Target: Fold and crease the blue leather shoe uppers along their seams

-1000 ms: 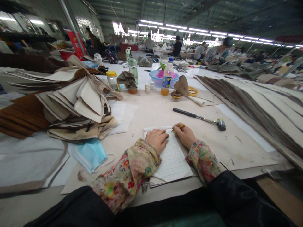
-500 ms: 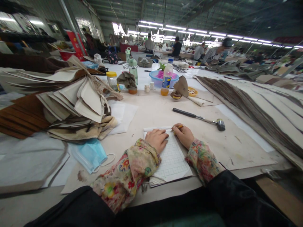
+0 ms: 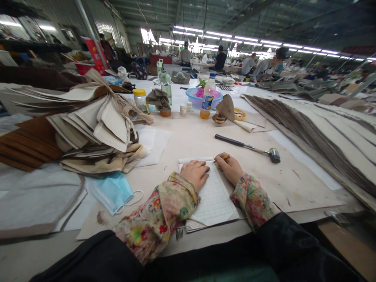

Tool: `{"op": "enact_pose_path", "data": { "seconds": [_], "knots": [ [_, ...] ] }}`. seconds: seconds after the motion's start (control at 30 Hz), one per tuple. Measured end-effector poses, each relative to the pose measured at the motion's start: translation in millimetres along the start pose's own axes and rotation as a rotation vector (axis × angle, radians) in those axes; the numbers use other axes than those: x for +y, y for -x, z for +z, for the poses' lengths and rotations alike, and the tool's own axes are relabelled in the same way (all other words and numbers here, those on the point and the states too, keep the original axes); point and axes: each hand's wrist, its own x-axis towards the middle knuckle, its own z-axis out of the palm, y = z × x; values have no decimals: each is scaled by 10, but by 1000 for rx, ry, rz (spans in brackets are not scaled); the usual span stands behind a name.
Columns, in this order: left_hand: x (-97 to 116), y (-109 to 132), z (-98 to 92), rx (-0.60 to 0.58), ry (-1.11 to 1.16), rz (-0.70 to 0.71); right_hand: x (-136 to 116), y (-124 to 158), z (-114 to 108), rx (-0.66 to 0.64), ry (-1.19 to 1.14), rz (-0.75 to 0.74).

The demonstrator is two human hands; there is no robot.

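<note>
A notepad [image 3: 214, 203] with ruled grid pages lies on the table in front of me. My left hand [image 3: 195, 173] rests flat on its upper left part, fingers stretched out over the page. Near the pad's upper right corner, my right hand [image 3: 230, 167] is closed around a pencil [image 3: 226, 157], yellow-orange, whose tip points at the top of the page. Both forearms wear flowered sleeve covers. Beyond the right hand lies a hammer [image 3: 249, 147] with a black grip and a dark round head.
Stacked cut pieces [image 3: 88, 125] and a blue face mask [image 3: 114, 192] lie at left; a long pile of layered pieces [image 3: 317, 133] is at right. Behind stand a drink bottle [image 3: 207, 98], a yellow-lidded jar [image 3: 140, 100] and a blue basin [image 3: 192, 94]. Several people are farther back.
My right hand with the pencil has shifted very slightly to the right. The left hand stays on the notepad.
</note>
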Motion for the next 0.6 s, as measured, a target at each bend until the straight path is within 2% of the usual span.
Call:
{"op": "enact_pose_path", "data": {
  "seconds": [0.6],
  "knots": [
    [-12,-3,20,10,-5,10,-56,26,-4,0,118,-34]
  ]
}}
